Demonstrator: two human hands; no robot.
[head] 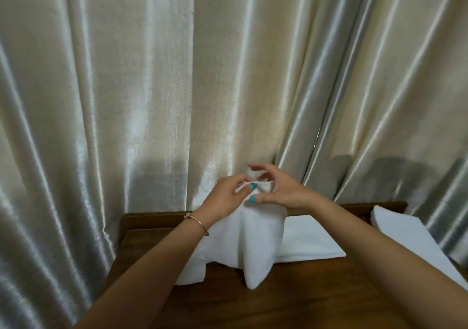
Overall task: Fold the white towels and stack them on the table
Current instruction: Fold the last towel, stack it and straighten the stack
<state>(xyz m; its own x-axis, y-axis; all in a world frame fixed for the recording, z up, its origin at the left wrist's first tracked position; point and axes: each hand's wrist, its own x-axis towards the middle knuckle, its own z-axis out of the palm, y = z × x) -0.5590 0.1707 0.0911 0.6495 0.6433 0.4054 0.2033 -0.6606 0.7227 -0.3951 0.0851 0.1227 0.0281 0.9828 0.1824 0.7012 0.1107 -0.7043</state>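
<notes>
Hands [228,194] raised together, pinching towel [255,237]

Both arms reach in from the bottom of the frame and meet just below centre, where the left hand [225,197] pinches the top edge of a white towel [255,242] and the right hand [281,189] curls around it with fingers spread, so the cloth hangs in loose folds with its lower corner touching the wooden table [291,301]. A thin bracelet [196,221] circles the left wrist. Behind the lifted towel a folded towel [311,240] lies flat on the table, a stack of white towels [415,235] sits at the right edge, and shiny cream curtains [152,75] fill everything above.
</notes>
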